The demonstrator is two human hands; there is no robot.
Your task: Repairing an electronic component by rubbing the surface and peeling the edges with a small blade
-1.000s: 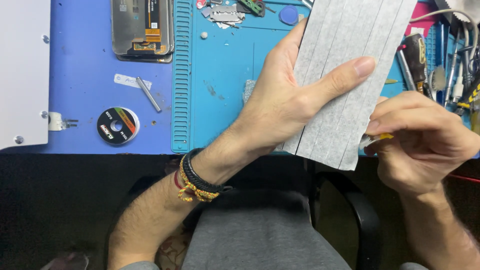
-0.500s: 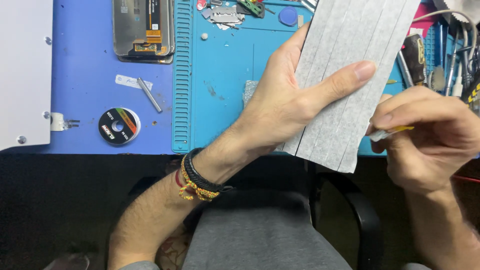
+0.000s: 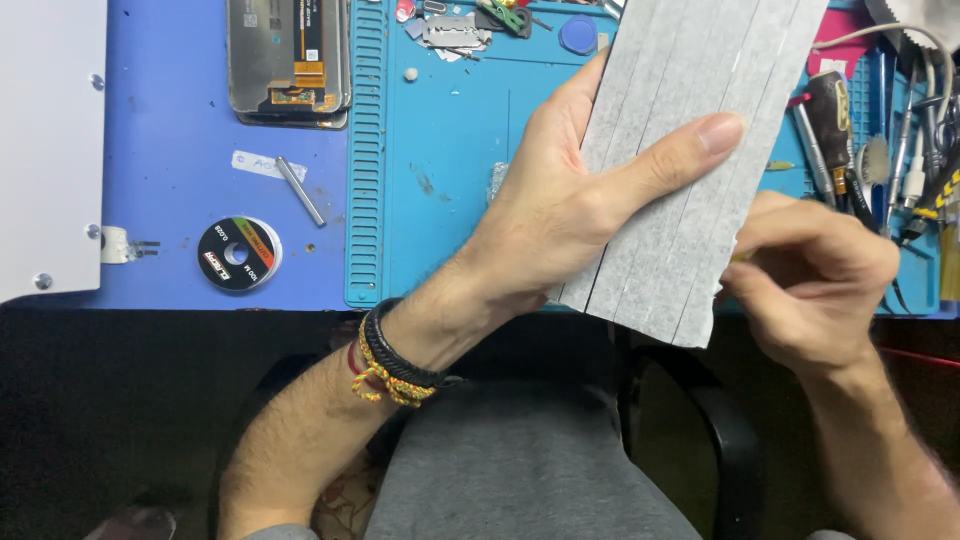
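Blue silicone repair mat (image 3: 450, 150) covers the bench, with a phone screen assembly (image 3: 288, 60) lying at its top edge, a black wire spool (image 3: 238, 254) lower left and screwdrivers (image 3: 830, 110) crowded at the right. Over it, the left hand (image 3: 560, 215) clamps a grey sheet of cut strips (image 3: 680, 160) between thumb and fingers. The right hand (image 3: 815, 290) is curled closed, pinching the sheet's lower right edge.

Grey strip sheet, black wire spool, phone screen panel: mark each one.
grey strip sheet (image 3: 690, 120), head view, upper middle.
black wire spool (image 3: 239, 254), head view, label face.
phone screen panel (image 3: 285, 55), head view, back side.
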